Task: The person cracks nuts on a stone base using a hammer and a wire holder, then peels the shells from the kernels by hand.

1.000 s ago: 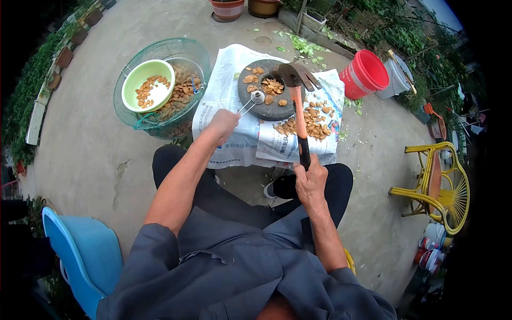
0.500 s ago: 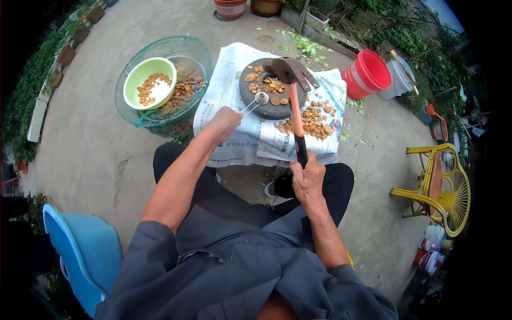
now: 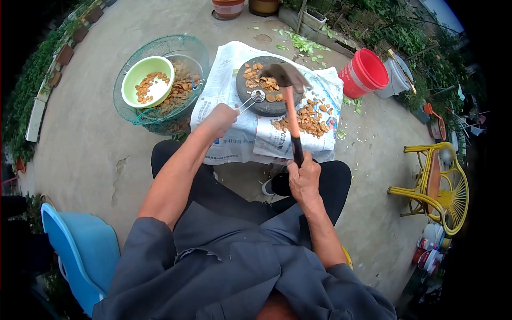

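Note:
My left hand [image 3: 223,120] is closed around the thin handle of a wire holder [image 3: 258,96]. The holder's coiled round end rests over the near-left part of a dark round stone block [image 3: 266,109]; what its coil encloses is too small to make out. In my closed right hand [image 3: 305,178] is a claw hammer [image 3: 291,114] with an orange and black handle. Its blurred head hangs above the stone's right side, apart from the coil. Brown nut-like pits and broken shells [image 3: 268,84] lie on the stone. More brown pieces [image 3: 309,121] are heaped to its right on newspaper [image 3: 216,98].
At the left, a pale green bowl [image 3: 124,85] with brown kernels sits on a green mesh basket [image 3: 128,50] holding more brown pieces. A red bucket [image 3: 354,80], white bucket [image 3: 393,80] and yellow chair [image 3: 421,192] stand right. A blue plastic chair [image 3: 90,240] is lower left.
The hammer head is slightly lower and more blurred over the stone. My left hand and the wire holder keep nearly the same place; the whole view has shifted slightly.

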### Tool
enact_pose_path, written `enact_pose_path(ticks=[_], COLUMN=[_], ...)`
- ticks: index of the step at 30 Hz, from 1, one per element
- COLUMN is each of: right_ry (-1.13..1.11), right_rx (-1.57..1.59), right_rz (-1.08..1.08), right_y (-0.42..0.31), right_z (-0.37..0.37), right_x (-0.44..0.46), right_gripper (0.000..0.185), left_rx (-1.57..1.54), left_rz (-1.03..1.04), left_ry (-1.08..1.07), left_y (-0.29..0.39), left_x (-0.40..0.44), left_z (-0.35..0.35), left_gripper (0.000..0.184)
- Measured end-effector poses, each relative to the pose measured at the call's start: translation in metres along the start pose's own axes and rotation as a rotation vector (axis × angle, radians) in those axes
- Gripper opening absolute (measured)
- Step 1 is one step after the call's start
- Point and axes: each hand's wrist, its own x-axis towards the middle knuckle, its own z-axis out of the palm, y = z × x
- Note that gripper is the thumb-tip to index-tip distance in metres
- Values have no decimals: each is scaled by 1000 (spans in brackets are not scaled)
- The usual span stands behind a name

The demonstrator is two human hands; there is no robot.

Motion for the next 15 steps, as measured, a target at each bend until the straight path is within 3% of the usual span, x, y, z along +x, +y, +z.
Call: enact_pose_path(ticks=[2, 6, 10, 15], right_ry=[-131, -27, 95, 80], right_rx=[-189, 26, 117, 79], right_rz=[30, 15, -55, -48], right_y=[14, -7, -14, -6], right_z=[10, -8, -18, -11], right_x=[1, -4, -4, -7], right_gripper=[15, 15, 17, 17], left_rx=[105, -4, 49, 105], left_rz=[87, 5, 69, 117], left_ry=[-70, 9, -29, -84], left_y=[-17, -10, -11, -26], left_x=[27, 14, 13, 31], left_z=[-7, -1, -2, -8], left_gripper=[38, 38, 38, 37])
